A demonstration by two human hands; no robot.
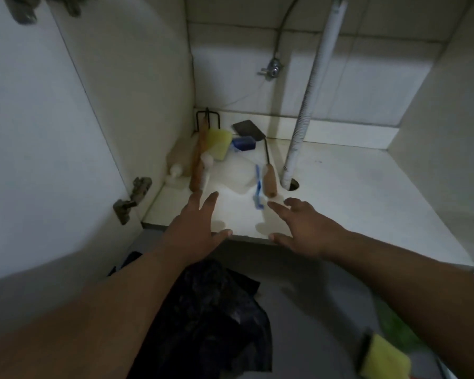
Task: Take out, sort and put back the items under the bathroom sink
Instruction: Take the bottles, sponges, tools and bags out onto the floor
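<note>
While we reach into cabinet under sink, left hand (200, 220) and right hand (301, 228) hover over cabinet floor (340, 187) front edge, fingers spread, each grip released, holding nothing. Blue toothbrush (258, 188) lies just beside wooden-handled spatula (266, 162) ahead of right hand. Yellow sponge (218, 143), blue block (244, 143), wooden-handled tool (199, 157) at back left. Black bag (211, 318) on floor.

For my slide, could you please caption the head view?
Both open hands, left and right, reach into the under-sink cabinet toward a blue toothbrush and wooden-handled spatula.
</note>
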